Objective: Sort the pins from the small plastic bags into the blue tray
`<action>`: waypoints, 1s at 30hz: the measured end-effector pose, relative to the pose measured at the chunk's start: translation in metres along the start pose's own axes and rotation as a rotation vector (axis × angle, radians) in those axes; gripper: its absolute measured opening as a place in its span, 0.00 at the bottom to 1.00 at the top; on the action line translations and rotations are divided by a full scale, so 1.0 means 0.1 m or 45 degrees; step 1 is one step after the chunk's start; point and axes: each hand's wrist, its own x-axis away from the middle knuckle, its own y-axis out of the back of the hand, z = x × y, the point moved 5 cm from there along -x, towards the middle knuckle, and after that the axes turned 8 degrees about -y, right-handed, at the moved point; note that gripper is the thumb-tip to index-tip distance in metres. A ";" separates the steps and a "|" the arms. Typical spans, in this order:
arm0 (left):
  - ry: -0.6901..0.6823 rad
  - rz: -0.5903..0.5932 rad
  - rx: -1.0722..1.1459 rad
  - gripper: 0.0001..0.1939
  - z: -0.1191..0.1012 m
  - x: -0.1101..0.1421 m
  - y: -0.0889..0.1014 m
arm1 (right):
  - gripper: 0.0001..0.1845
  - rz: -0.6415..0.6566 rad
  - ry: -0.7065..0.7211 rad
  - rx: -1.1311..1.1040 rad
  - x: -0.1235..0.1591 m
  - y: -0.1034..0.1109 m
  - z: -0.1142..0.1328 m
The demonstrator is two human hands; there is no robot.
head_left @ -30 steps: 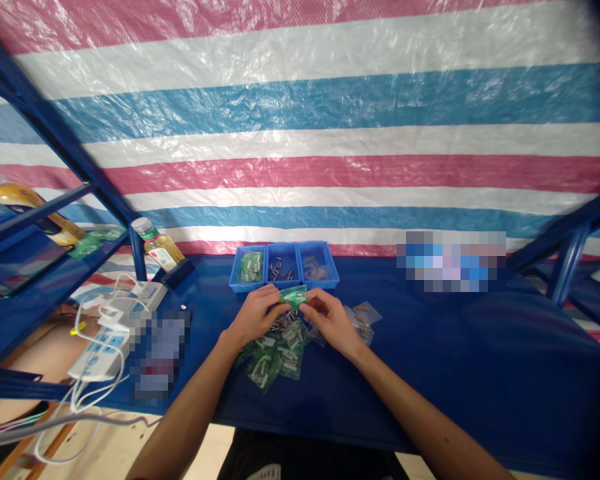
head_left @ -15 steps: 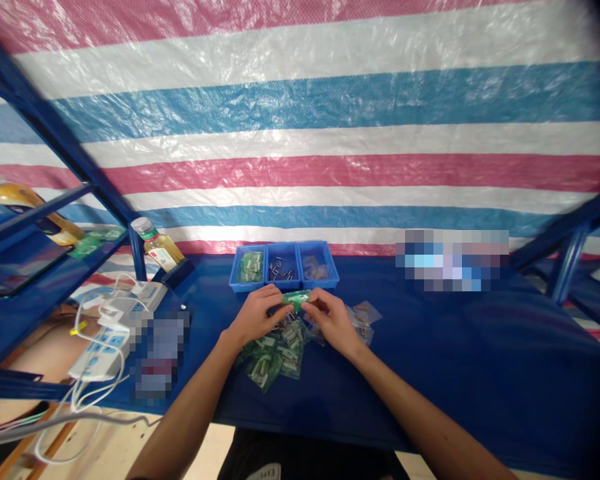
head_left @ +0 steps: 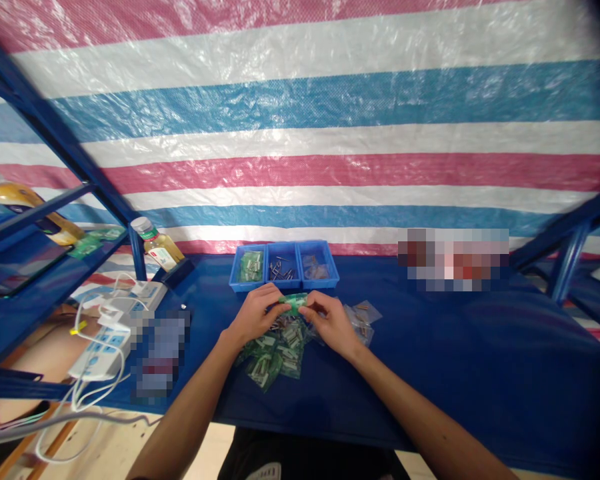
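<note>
Left hand (head_left: 254, 315) and right hand (head_left: 333, 325) pinch a green plastic packet (head_left: 293, 303) end to end, fingertips firm, above loose packets (head_left: 275, 350), near a blue divided tray (head_left: 320, 285).

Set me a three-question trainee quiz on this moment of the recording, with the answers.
1. What do the left hand and right hand hold between them?
2. True or false: the middle compartment of the blue parts tray holds green packets.
3. Which lies closest to the right hand?
A. a white power strip
B. clear plastic bags
C. a plastic bottle

Key:
1. A green plastic packet
2. False; it holds metal pins
3. B
</note>
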 end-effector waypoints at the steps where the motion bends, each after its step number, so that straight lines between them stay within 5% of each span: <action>1: -0.002 -0.001 0.003 0.19 0.00 0.00 0.00 | 0.19 0.002 -0.008 0.002 0.00 0.00 0.00; 30: 0.041 0.017 -0.024 0.20 -0.02 -0.02 0.00 | 0.21 -0.012 -0.014 0.031 0.00 0.01 0.04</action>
